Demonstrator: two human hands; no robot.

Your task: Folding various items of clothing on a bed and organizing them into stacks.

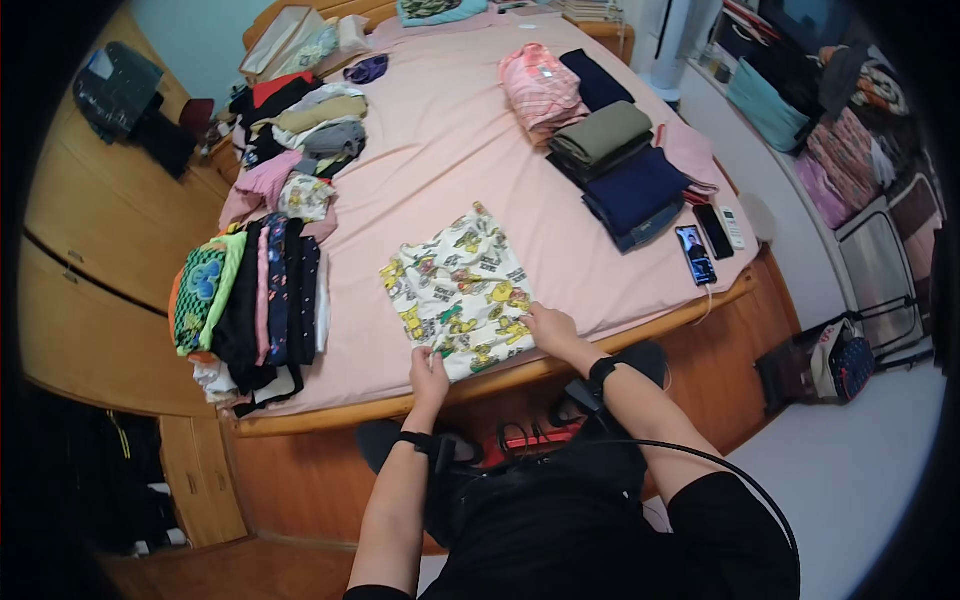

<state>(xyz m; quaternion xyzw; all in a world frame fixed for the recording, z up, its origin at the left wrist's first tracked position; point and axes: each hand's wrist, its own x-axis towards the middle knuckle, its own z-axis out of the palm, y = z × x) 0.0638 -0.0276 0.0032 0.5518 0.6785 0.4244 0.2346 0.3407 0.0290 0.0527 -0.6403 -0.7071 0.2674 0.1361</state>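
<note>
A white garment printed with yellow cartoon figures (461, 296) lies spread on the pink bedsheet (431, 157), close to the bed's front edge. My left hand (430, 373) pinches its near left corner between thumb and fingers. At its right edge, my right hand (551, 328) grips the cloth, fingertips partly hidden. The far end narrows to a gathered, wrinkled point. What kind of garment it is cannot be told for certain.
Stacked folded clothes (262, 292) stand at the bed's left, with a loose clothes heap (315, 124) behind. To the right lie folded dark trousers (637, 187), a pink plaid garment (541, 90), a lit phone (696, 255), a dark phone (714, 231) and a white remote (732, 227). A wooden bed rail (337, 418) borders the front.
</note>
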